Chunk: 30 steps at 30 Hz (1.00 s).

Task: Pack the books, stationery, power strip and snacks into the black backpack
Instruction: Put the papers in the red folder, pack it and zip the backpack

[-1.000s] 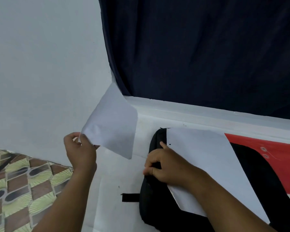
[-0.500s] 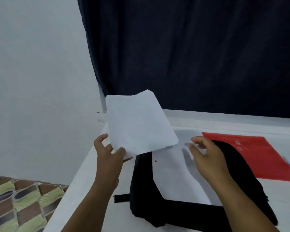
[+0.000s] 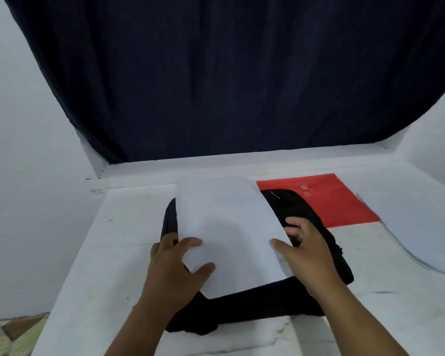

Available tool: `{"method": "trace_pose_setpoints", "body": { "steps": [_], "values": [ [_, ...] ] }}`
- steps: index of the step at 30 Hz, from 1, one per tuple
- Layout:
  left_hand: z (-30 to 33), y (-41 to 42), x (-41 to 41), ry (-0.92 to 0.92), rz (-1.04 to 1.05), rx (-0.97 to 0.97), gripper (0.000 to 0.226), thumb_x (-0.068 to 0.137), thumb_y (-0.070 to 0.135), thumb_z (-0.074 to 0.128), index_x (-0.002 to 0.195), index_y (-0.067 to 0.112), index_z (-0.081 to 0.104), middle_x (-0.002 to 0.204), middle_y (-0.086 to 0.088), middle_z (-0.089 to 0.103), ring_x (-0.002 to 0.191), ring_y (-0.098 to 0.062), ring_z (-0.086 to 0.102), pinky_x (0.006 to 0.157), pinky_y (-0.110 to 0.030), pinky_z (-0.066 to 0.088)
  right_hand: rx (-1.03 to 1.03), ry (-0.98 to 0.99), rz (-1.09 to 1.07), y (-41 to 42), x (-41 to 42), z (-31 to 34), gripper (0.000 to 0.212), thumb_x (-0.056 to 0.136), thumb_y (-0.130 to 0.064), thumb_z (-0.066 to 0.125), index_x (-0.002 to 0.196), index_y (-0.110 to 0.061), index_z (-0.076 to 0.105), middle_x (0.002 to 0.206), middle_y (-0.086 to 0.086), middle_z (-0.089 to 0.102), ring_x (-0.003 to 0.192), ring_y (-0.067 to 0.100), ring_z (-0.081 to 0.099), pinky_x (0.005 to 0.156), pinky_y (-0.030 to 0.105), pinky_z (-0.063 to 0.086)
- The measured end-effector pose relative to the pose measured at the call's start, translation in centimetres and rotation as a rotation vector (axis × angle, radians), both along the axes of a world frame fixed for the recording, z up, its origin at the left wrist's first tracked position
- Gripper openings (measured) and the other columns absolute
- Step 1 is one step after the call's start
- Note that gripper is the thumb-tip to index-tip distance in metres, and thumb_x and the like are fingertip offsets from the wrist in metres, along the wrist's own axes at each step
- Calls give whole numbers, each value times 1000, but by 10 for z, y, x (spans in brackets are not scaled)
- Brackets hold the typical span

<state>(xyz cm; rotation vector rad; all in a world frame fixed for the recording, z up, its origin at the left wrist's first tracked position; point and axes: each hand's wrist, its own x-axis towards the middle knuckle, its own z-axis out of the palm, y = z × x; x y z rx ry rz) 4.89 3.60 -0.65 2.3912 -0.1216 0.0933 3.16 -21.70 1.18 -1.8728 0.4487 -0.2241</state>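
The black backpack (image 3: 306,219) lies flat on the white table (image 3: 108,253). White paper sheets (image 3: 226,227) rest on top of it, curving up at the far end. My left hand (image 3: 175,268) presses on the sheets' near left corner, thumb and fingers on the paper. My right hand (image 3: 303,250) grips the sheets' right edge, thumb on top and fingers curled beneath, over the backpack. A red envelope folder (image 3: 339,201) lies behind the backpack on the right. Books, the power strip and snacks are not in sight.
Another white sheet (image 3: 416,222) lies at the table's right side, hanging past the folder. A dark blue curtain (image 3: 216,86) hangs behind the table above a white ledge. Patterned floor (image 3: 13,332) shows at the lower left, and white walls flank both sides.
My left hand brought its lifted sheet down onto the sheet lying on the backpack. My right hand moved to the stack's right edge. The view swung right and centred on the table.
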Motion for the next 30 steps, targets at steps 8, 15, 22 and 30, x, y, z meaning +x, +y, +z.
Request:
{"method": "trace_pose_setpoints", "body": {
  "steps": [8, 15, 22, 30],
  "values": [
    [10, -19, -7, 53, 37, 18, 45, 75, 51, 79, 115, 44, 60, 128, 17, 54, 124, -18, 46, 108, -45, 41, 152, -133, -50, -20, -21, -6, 47, 77, 6, 72, 109, -28, 61, 92, -7, 74, 84, 12, 71, 77, 33, 58],
    [16, -83, -13, -100, 79, -199, 37, 80, 11, 81, 107, 32, 68, 109, 20, 64, 88, 2, 63, 71, -7, 46, 287, -203, 8, -93, -28, -2, 45, 80, 12, 67, 110, -21, 62, 98, -1, 74, 84, 17, 74, 68, 32, 56],
    [-1, -219, -10, -107, 166, -418, 36, 82, 2, 77, 107, 27, 70, 90, 4, 64, 65, 0, 55, 61, -6, 46, 336, -197, -12, -239, -36, -22, 38, 81, -1, 77, 108, -25, 65, 101, 9, 74, 90, 32, 72, 84, 49, 57],
    [-36, -352, -9, -38, 136, -449, 39, 82, -1, 72, 109, 27, 69, 115, 14, 64, 95, -7, 63, 86, -23, 50, 186, -129, -238, -398, -57, -63, 29, 84, -11, 76, 102, -31, 66, 101, 2, 67, 90, 18, 65, 73, 30, 47]
  ]
}}
